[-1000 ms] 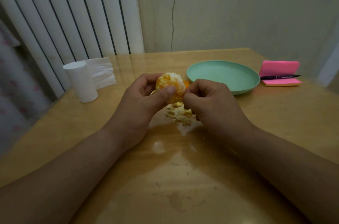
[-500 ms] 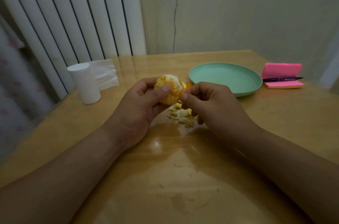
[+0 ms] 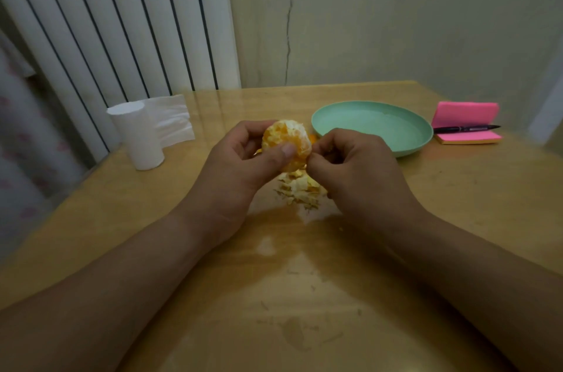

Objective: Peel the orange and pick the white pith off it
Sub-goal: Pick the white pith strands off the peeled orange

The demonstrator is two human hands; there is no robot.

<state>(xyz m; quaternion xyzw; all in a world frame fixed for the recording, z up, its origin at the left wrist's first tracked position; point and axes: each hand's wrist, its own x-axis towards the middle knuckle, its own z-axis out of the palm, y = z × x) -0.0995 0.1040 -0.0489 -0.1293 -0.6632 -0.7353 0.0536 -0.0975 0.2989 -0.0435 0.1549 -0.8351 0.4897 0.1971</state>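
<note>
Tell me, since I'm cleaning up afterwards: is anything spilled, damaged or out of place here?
Peel scraps lie heaped on the bare table below the orange, not in the green plate beside them. A long crack runs down the wall behind.

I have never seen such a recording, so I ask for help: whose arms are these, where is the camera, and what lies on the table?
There is no machine here. The picture comes from a camera worn on a person's head, looking down at their own arms. The left hand grips a mostly peeled orange above the wooden table. The right hand pinches at the orange's side, probably picking pith. Below lies a pile of peel scraps. Farther back are a green plate, a pink sticky-note pad with a black pen on it, and a white tissue roll.
</note>
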